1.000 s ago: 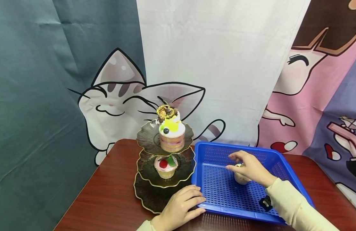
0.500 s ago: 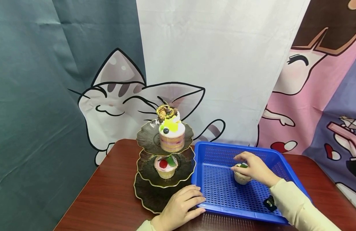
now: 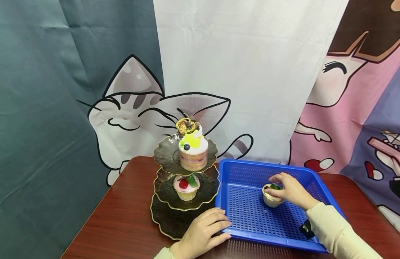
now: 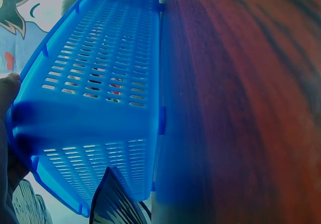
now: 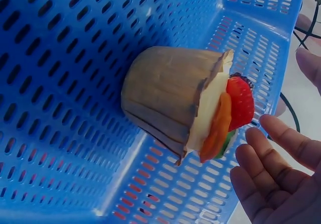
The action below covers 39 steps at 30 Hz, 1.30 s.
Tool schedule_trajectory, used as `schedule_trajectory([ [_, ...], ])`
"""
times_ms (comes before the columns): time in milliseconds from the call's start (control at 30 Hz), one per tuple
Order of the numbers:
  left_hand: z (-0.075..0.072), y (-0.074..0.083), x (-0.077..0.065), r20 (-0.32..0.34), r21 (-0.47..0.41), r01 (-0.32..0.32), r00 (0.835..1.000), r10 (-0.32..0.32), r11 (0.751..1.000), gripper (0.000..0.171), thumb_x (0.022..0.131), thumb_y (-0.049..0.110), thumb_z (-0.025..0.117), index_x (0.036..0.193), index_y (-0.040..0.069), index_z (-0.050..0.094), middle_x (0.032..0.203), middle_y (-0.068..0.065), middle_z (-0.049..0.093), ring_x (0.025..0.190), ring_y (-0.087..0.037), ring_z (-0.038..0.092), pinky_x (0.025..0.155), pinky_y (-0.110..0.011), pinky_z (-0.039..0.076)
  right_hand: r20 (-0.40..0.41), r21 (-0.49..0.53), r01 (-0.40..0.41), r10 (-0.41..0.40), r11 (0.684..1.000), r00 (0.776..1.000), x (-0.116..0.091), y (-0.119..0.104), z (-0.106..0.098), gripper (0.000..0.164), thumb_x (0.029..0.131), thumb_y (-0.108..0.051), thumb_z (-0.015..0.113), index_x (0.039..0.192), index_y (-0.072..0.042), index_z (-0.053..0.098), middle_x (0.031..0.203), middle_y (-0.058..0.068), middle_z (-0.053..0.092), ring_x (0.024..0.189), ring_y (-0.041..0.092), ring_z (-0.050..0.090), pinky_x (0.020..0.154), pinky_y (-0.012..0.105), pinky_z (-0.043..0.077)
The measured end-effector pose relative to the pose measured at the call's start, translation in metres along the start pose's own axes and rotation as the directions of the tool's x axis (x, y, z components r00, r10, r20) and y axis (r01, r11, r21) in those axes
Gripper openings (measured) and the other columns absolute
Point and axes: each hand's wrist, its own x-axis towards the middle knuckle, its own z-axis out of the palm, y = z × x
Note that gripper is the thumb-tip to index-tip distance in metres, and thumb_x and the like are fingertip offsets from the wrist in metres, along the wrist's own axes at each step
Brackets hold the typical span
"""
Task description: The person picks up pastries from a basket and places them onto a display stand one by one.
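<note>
A fruit-topped cupcake (image 3: 272, 200) stands upright in a blue perforated basket (image 3: 251, 234). Its tan paper cup (image 5: 163, 91) and the strawberry, orange slice and green piece on top show in the right wrist view. Over the cupcake's right side hovers my right hand (image 3: 292, 191), with fingers spread and loosely bent; in the right wrist view the fingertips (image 5: 251, 148) are by the topping with a gap. My left hand (image 3: 202, 230) rests on the basket's near left corner with fingers extended; at its wrist view's left edge, part of that hand (image 4: 7, 91) touches the rim.
Left of the basket rises a tiered stand of dark, gold-edged plates (image 3: 164, 189). A layered cake (image 3: 193, 158) sits on its top plate and a pink-topped cupcake (image 3: 187, 190) on the middle one. A printed curtain (image 3: 251, 72) hangs behind the table (image 3: 115, 216).
My right hand has shifted to the right and slightly down, uncovering more of the cupcake's top. The cupcake remains in about the same spot. My left hand has not moved.
</note>
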Motion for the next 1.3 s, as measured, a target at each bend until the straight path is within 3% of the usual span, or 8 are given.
schedule_trajectory([
  [567, 0.001, 0.0, 0.0, 0.002, -0.01, 0.004, 1.0, -0.004, 1.0, 0.019, 0.089, 0.03, 0.068, 0.1, 0.016, 0.071, 0.101, 0.002, 0.068, 0.11, -0.013, 0.062, 0.107, -0.028, 0.046, 0.037, 0.013, -0.077, 0.076, 0.997, 0.996, -0.005, 0.013, 0.004, 0.064, 0.077, -0.045, 0.076, 0.115, 0.005, 0.062, 0.108, 0.019, 0.064, 0.099, 0.034, 0.059, 0.084, 0.055, 0.051],
  [867, 0.001, 0.0, 0.0, -0.003, -0.008, 0.001, 1.0, -0.001, 1.0, 0.018, 0.088, 0.03, 0.068, 0.097, 0.014, 0.072, 0.1, 0.002, 0.068, 0.11, -0.014, 0.062, 0.107, -0.028, 0.046, 0.066, -0.016, -0.065, 0.066, 0.998, 0.996, -0.006, 0.017, 0.009, 0.069, 0.072, -0.045, 0.08, 0.113, 0.008, 0.062, 0.102, 0.019, 0.063, 0.094, 0.031, 0.059, 0.08, 0.05, 0.054],
  [1167, 0.001, 0.0, 0.0, -0.008, -0.003, -0.001, 1.0, 0.001, 1.0, 0.018, 0.089, 0.03, 0.068, 0.097, 0.014, 0.072, 0.1, 0.002, 0.068, 0.111, -0.014, 0.062, 0.106, -0.028, 0.047, 0.098, -0.022, -0.044, 0.045, 0.999, 0.994, -0.005, 0.021, 0.012, 0.073, 0.07, -0.042, 0.082, 0.114, 0.011, 0.059, 0.097, 0.015, 0.063, 0.086, 0.024, 0.056, 0.07, 0.035, 0.051],
  [1300, 0.001, 0.0, 0.0, -0.006, -0.005, 0.0, 1.0, 0.0, 1.0, 0.018, 0.09, 0.03, 0.067, 0.098, 0.015, 0.072, 0.1, 0.002, 0.068, 0.111, -0.015, 0.062, 0.106, -0.028, 0.047, 0.105, -0.033, -0.042, 0.045, 0.999, 0.993, -0.005, 0.023, 0.014, 0.075, 0.069, -0.043, 0.082, 0.114, 0.011, 0.058, 0.098, 0.016, 0.062, 0.086, 0.024, 0.055, 0.071, 0.036, 0.051],
])
